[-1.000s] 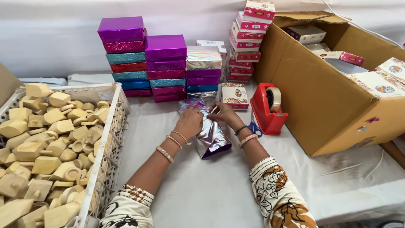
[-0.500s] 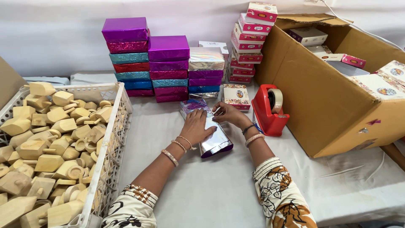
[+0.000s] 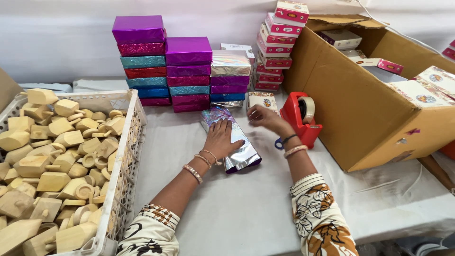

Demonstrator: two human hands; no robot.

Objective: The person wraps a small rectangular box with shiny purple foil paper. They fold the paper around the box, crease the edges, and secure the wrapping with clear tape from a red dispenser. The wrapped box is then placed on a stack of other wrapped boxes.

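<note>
A box wrapped in shiny silver and purple foil (image 3: 232, 137) lies on the white table. My left hand (image 3: 220, 139) rests flat on top of it, fingers spread, pressing it down. My right hand (image 3: 263, 116) hovers just past the box's far right corner, fingers loosely curled and holding nothing, close to a small white printed box (image 3: 261, 99) and a red tape dispenser (image 3: 301, 118).
A white plastic crate (image 3: 124, 156) full of wooden pieces stands at the left. Stacks of foil-wrapped boxes (image 3: 163, 66) and pink-and-white cartons (image 3: 279, 42) line the back. A large open cardboard box (image 3: 360, 104) sits at the right. Blue-handled scissors (image 3: 279, 142) lie by the dispenser.
The wrapped box has been laid flat on the table. My left hand has settled on it, and my right hand has lifted off toward the tape dispenser.
</note>
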